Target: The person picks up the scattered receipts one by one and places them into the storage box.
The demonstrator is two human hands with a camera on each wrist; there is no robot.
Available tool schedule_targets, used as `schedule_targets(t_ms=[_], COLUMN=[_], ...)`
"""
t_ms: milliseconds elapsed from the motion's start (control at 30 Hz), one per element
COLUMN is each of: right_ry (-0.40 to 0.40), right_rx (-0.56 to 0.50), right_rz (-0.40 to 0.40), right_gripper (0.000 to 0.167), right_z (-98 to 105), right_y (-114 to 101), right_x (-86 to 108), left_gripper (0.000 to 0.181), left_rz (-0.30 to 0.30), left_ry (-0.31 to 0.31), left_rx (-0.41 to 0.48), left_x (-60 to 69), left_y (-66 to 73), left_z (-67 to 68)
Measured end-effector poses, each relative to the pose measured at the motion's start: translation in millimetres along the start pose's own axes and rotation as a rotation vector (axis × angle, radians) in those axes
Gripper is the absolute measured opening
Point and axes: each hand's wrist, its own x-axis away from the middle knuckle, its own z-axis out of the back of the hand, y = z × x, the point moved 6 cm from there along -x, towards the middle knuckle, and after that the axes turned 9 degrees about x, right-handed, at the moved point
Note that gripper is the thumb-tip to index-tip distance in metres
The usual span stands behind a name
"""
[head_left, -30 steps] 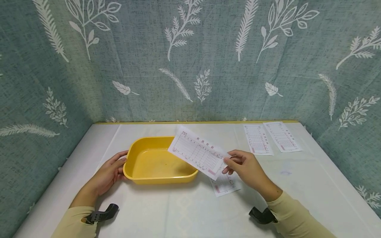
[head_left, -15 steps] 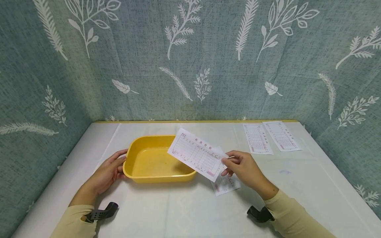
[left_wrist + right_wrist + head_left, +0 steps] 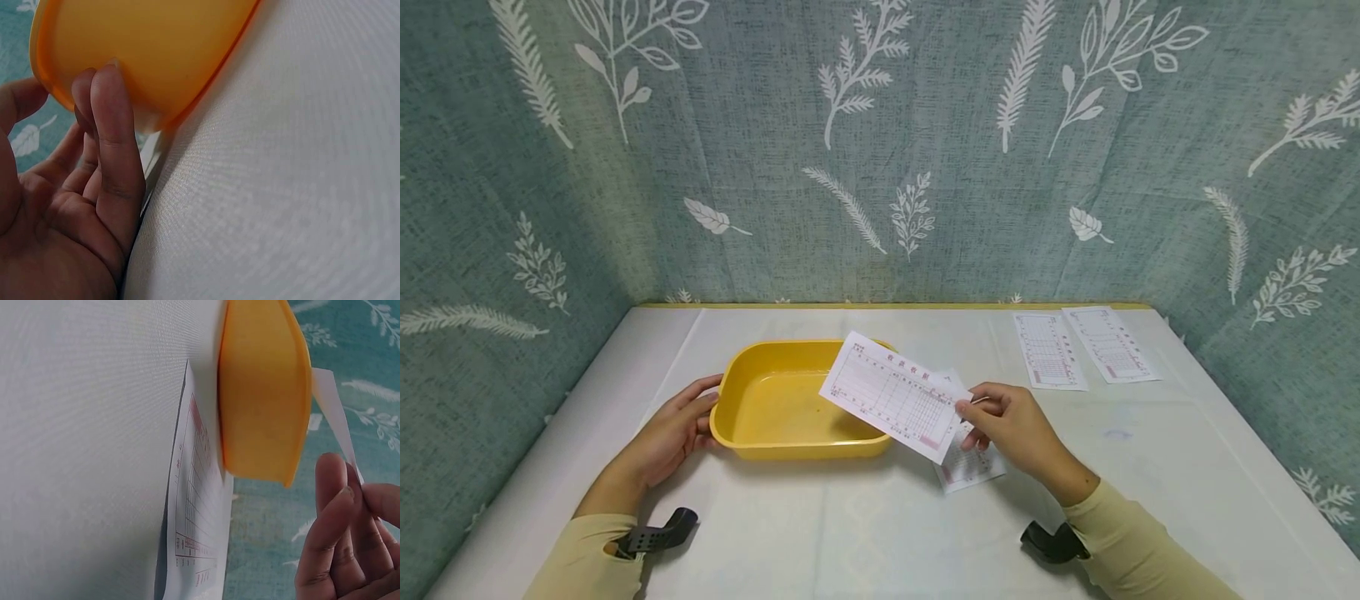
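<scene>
My left hand [image 3: 666, 437] rests against the left end of a yellow plastic tub [image 3: 808, 452]; its fingertips [image 3: 111, 94] touch the outer wall and rim, and none reach inside. Between thumb and fingers, my right hand [image 3: 1018, 429] pinches one end of a receipt slip [image 3: 887, 392], white with a red printed grid. That slip is tilted above the tub's right end and hides part of its rim. Below it, a second receipt slip [image 3: 966, 471] lies on the table, partly covered by the held one. The right wrist view shows the held slip edge-on beside the fingers [image 3: 331, 512].
Two more receipt slips, a left one [image 3: 1049, 354] and a right one [image 3: 1111, 346], lie at the table's back right. Grey-green leaf-patterned cloth [image 3: 880, 167] encloses the white table [image 3: 775, 533] at the back and sides.
The held slip has shifted slightly down and to the left with my right hand, uncovering more of the tub's back right rim. My left hand and the tub stay nearly in place.
</scene>
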Motion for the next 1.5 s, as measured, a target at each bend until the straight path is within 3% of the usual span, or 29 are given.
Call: schedule_targets(t_ms=[333, 800, 1200, 1500], right_ry=[-0.003, -0.018, -0.025, -0.014], right_rx=[-0.01, 0.0, 0.009, 0.025], right_rz=[0.017, 0.059, 0.095, 0.076], right_gripper=[0.021, 0.019, 0.019, 0.02], right_z=[-4, -15, -21, -27], right_y=[-5, -8, -25, -33], right_x=[-1.3, 0.8, -6.5, -16.3], left_gripper=[0.045, 0.061, 0.063, 0.061], left_rz=[0.008, 0.032, 0.049, 0.021], left_ry=[0.02, 0.045, 0.065, 0.05], left_rx=[0.001, -0.029, -0.039, -0.032], left_x=[1.9, -5.2, -2.8, -0.9], left_y=[2.4, -0.5, -0.1, 0.3], left_z=[3.6, -2.5, -1.8, -1.4])
